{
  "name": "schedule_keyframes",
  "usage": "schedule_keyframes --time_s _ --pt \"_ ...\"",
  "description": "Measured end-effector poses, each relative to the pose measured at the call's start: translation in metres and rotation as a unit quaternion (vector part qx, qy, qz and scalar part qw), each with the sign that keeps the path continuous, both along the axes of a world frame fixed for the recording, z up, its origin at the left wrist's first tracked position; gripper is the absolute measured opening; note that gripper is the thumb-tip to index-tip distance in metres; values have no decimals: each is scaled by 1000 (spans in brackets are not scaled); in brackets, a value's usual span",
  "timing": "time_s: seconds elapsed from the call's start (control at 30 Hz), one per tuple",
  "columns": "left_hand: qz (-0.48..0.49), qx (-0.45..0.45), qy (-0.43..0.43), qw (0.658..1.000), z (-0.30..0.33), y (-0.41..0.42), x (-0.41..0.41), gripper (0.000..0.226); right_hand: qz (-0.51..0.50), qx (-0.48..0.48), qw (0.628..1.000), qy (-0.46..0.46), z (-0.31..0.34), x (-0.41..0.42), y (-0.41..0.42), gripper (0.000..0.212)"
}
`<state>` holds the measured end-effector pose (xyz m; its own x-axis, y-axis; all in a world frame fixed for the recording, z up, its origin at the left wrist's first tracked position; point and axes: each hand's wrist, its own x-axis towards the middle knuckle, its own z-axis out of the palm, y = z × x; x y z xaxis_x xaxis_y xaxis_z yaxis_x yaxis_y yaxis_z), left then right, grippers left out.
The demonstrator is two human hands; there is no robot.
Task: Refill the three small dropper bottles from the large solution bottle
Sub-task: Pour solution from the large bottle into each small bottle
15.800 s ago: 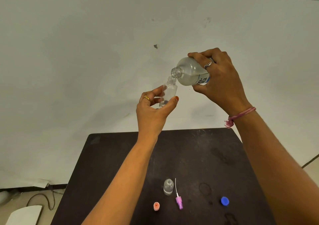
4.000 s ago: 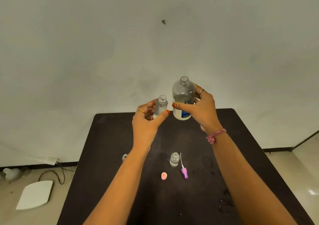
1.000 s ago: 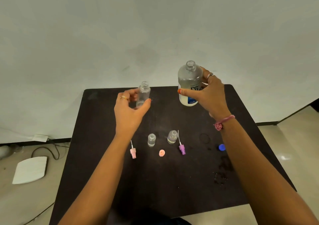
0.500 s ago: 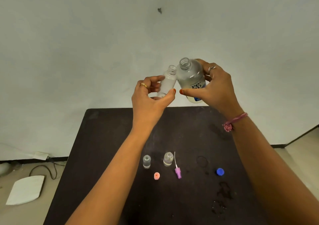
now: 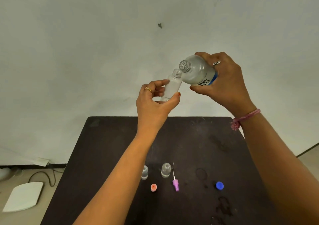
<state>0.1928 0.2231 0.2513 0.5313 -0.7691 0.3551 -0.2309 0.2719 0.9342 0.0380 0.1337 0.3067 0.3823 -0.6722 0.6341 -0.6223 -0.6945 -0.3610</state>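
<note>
From the head camera, both hands are held up high in front of the wall, above the far edge of the dark bench (image 5: 107, 148).

The left hand (image 5: 153, 105) has its fingers and thumb wrapped round a small dropper bottle (image 5: 171, 86). It holds the bottle low down, so the open top is free and points up.

The right hand (image 5: 222, 83) is wrapped round the large solution bottle (image 5: 196, 72). That bottle is tipped over to the left, and its open mouth is just beside and a little above the small bottle's mouth. I think this is so the water can run from the big one into the small one. I cannot see any water falling yet.

Down on the near part of the bench stand two more small bottles (image 5: 144, 172) (image 5: 166, 170), both open. In front of them lie a pink cap (image 5: 153, 187), a purple dropper tip (image 5: 175, 185) and, to the right, a blue cap (image 5: 219, 185). The tops are off so the bottles can be filled.
</note>
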Motion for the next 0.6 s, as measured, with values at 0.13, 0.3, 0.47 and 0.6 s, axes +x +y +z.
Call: schedule_keyframes --time_s 0.13,0.3,0.47,0.6 --pt "6 -1 7 1000 2 0 -1 39 5 -40 999 10 4 -1 -1 73" --pt "7 0 9 1000 3 -1 -1 40 -9 -90 995 48 7 -2 -4 72" --pt "7 -3 9 1000 4 -1 -1 40 -19 -125 990 68 12 0 -4 73" --pt "8 -7 13 1000 6 -1 -1 40 -21 -142 987 72 15 2 -5 72"
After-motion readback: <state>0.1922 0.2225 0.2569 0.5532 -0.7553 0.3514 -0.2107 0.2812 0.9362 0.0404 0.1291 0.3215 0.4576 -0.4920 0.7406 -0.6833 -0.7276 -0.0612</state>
